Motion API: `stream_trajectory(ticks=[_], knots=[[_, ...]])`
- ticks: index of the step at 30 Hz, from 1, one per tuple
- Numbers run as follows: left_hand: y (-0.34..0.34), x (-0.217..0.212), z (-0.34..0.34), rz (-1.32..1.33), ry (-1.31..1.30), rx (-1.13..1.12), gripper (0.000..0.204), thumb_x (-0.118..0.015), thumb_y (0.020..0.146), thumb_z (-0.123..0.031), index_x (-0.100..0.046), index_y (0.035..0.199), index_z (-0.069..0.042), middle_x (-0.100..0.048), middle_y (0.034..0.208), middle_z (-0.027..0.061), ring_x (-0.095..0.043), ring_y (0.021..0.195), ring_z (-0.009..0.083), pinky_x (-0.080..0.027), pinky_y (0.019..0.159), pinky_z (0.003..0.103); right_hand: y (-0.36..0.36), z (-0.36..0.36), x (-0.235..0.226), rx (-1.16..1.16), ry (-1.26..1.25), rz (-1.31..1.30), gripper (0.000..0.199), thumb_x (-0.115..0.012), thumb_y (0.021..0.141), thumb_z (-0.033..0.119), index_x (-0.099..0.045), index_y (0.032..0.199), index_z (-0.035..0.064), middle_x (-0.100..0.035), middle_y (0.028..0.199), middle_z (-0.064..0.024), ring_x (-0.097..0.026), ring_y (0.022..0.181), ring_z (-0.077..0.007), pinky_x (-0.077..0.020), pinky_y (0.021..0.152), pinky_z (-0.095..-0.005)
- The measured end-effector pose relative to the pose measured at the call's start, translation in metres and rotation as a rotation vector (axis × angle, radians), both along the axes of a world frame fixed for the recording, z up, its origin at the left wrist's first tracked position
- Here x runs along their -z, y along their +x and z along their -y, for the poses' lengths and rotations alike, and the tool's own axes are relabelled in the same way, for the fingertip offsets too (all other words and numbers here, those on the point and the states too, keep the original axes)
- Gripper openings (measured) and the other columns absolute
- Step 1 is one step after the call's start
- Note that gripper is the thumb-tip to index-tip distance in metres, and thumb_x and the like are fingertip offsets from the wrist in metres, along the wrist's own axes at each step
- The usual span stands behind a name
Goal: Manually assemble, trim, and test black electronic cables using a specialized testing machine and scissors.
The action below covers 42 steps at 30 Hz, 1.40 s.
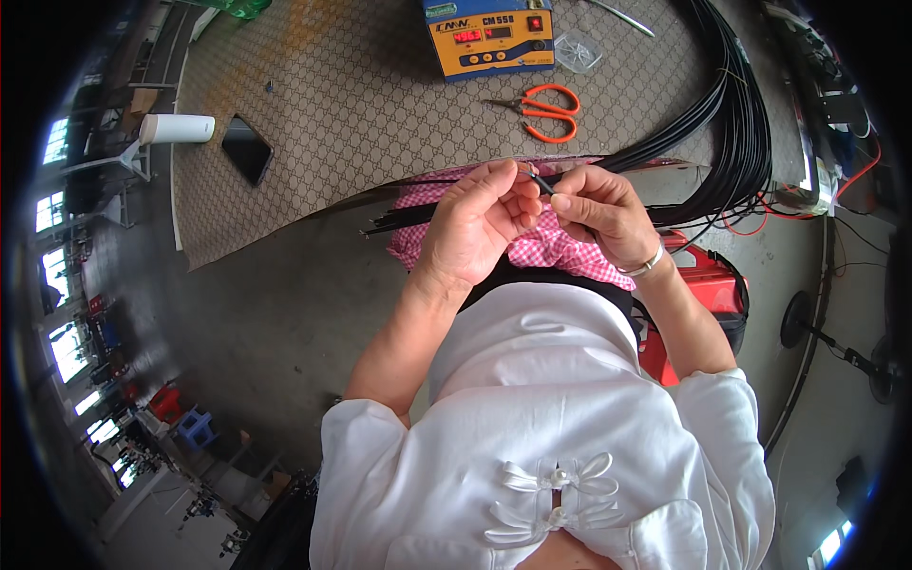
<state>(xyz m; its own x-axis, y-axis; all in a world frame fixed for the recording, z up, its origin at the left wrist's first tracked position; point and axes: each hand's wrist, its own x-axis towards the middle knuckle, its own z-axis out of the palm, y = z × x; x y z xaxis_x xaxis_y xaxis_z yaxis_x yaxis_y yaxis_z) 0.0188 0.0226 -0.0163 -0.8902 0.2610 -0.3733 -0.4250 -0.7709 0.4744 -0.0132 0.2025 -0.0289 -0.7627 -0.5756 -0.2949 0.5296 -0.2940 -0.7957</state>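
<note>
Just past the table's near edge, above my lap, my right hand (608,214) holds a thin black cable (542,184) between thumb and fingers, close to its end. Thumb and forefinger of my left hand (480,223) pinch the tip of that cable, where a bit of reddish, copper-like wire shows; the detail is too small to make out. Behind my left wrist, several more black cable ends (399,218) stick out to the left. They lie on a pink checked cloth (560,249) over my lap.
On the patterned tabletop (351,123) are orange-handled scissors (551,114), a yellow and blue box with red digits (489,43), a small clear dish (578,51), a dark phone (247,149) and a white cup (178,128). A thick black cable bundle (746,123) hangs over the right side.
</note>
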Motion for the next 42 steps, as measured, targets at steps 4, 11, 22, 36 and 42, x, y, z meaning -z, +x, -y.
stream_trajectory(ticks=[4,11,22,36,42], knots=[[-0.002,-0.003,0.003,-0.006,-0.046,0.014,0.017,-0.048,0.088,-0.016,-0.057,0.089,-0.001,-0.060,0.077,0.0078,-0.057,0.071,0.0162,-0.047,0.068,0.028,0.001,0.002,-0.001,0.006,0.017,-0.013,0.008,-0.063,0.081,0.009,-0.059,0.080,0.0021,-0.050,0.061,0.0032,-0.038,0.050,-0.0023,-0.0270,0.043,-0.0172],[-0.004,-0.013,0.004,-0.074,-0.436,-0.006,0.016,-0.050,0.086,-0.013,-0.058,0.092,-0.001,-0.060,0.079,0.0056,-0.056,0.073,0.0134,-0.044,0.068,0.025,0.002,0.002,0.002,0.030,0.089,-0.081,0.007,-0.063,0.080,0.008,-0.059,0.081,0.0020,-0.053,0.065,0.0036,-0.040,0.052,-0.0009,-0.0278,0.043,-0.0160],[-0.003,-0.007,0.002,-0.023,-0.172,-0.009,0.018,-0.051,0.088,-0.019,-0.056,0.095,-0.003,-0.059,0.082,0.0057,-0.057,0.073,0.0143,-0.046,0.068,0.026,0.001,0.002,0.001,0.052,0.092,-0.063,0.007,-0.063,0.080,0.007,-0.059,0.082,0.0014,-0.055,0.069,0.0023,-0.045,0.057,-0.0015,-0.0326,0.047,-0.0150],[-0.005,-0.002,0.003,0.014,-0.122,0.008,0.017,-0.051,0.088,-0.020,-0.056,0.092,-0.004,-0.059,0.080,0.0052,-0.057,0.072,0.0154,-0.048,0.067,0.028,0.000,0.003,0.002,0.074,0.082,-0.079,0.007,-0.063,0.080,0.003,-0.058,0.083,-0.0010,-0.058,0.076,-0.0006,-0.051,0.067,-0.0046,-0.0421,0.058,-0.0173],[-0.002,-0.004,-0.002,0.001,-0.202,-0.030,0.016,-0.051,0.088,-0.018,-0.057,0.092,-0.003,-0.060,0.081,0.0060,-0.058,0.074,0.0153,-0.048,0.068,0.027,0.000,0.003,0.004,0.080,0.061,-0.086,0.006,-0.063,0.079,0.001,-0.058,0.082,-0.0012,-0.058,0.078,-0.0016,-0.052,0.068,-0.0056,-0.0434,0.060,-0.0181]])
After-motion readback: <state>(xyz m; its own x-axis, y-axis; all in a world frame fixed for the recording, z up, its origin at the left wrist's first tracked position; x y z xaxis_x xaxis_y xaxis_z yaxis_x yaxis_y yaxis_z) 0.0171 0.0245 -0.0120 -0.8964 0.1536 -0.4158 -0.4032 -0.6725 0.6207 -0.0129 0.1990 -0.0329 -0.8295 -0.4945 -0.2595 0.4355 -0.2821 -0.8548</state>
